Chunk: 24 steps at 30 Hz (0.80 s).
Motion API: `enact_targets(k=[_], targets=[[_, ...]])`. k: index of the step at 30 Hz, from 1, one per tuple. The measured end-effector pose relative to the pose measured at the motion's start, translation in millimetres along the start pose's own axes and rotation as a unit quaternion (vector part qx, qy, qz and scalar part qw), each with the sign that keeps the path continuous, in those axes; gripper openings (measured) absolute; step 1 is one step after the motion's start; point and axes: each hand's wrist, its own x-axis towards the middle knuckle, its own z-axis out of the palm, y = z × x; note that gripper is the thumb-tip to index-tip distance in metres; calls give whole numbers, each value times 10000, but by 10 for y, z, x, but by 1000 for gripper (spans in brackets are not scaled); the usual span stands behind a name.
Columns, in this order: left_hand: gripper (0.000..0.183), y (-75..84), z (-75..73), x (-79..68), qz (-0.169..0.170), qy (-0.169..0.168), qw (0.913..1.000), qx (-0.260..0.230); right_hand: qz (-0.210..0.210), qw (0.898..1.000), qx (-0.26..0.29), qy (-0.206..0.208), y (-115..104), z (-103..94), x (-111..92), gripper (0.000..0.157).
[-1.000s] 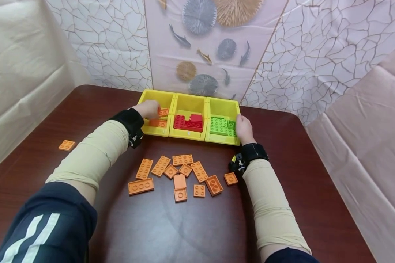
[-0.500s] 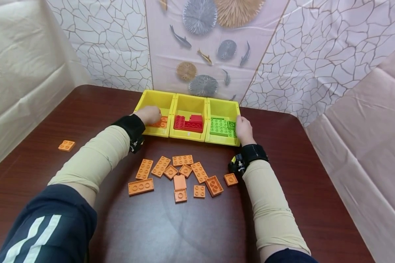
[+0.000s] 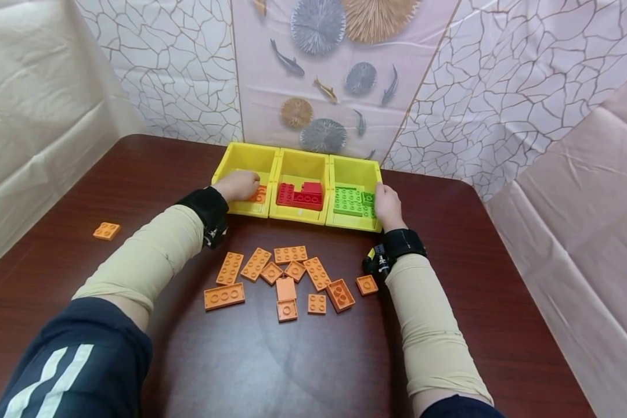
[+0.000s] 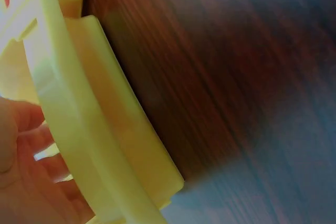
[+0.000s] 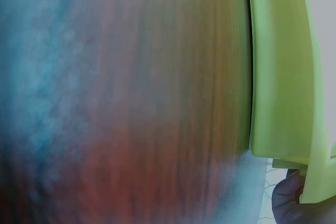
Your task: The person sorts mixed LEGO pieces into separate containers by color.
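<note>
A yellow bin with three compartments (image 3: 299, 219) stands at the back of the table. My left hand (image 3: 238, 185) reaches into its left compartment, over orange building bricks (image 3: 260, 195) partly hidden behind it. In the left wrist view the fingers of the left hand (image 4: 37, 166) are bent behind the yellow wall; their tips, and whatever they may hold, are hidden. My right hand (image 3: 388, 206) grips the bin's right side wall, and its thumb shows at the bin's corner in the right wrist view. Red bricks (image 3: 307, 197) lie in the middle compartment, green bricks (image 3: 348, 201) in the right one.
Several loose orange bricks (image 3: 290, 254) are spread over the table in front of the bin. One orange brick (image 3: 367, 284) lies near the right wrist, another orange brick (image 3: 107, 231) far left beyond the left forearm. A patterned cloth (image 3: 324, 93) hangs behind the table.
My left hand has come lower in the left compartment; the orange brick seen raised at its fingers a second ago no longer shows there. My right hand keeps its place on the bin.
</note>
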Motion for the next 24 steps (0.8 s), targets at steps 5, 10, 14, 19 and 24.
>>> enact_targets(k=[5,10,14,19,24], targets=[[39,17,-14,-233,428,520,9976,176,23,10000,21,-73,-16,2,-17,61],[38,21,-25,-466,792,635,9948,107,-19,10000,-24,43,-7,-46,0,62],[36,4,-31,-608,855,781,9933,12,8,10000,-46,56,12,-55,6,62],[29,3,69,-938,1276,586,9894,366,106,9999,-53,-53,18,-23,-3,61],[26,6,202,-1281,1235,-204,9879,920,66,10000,-10,-49,-24,-7,-25,62]])
